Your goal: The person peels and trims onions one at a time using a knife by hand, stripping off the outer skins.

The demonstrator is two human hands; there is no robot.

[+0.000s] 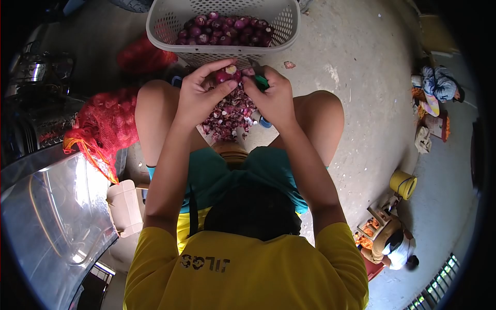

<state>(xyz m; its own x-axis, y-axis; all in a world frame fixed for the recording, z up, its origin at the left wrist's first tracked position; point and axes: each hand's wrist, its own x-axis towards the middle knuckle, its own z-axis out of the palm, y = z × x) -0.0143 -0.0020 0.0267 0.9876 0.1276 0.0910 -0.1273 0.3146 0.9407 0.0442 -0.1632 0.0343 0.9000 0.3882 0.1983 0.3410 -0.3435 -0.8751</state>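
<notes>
My left hand is closed around a red onion, with the thumb along its near side. A pale cut end shows at its top. My right hand grips a green-handled tool; my fingers cover most of it, and its working end cannot be made out. The right fingertips touch the onion's right side. Both hands are between my knees, above a heap of onion skins on the floor. Just beyond stands a grey perforated plastic basket holding several red onions.
Red mesh sacks of onions lie to my left, near a shiny metal surface and a cardboard piece. Far right, one person is near bags; another person sits by orange mesh and a yellow bucket.
</notes>
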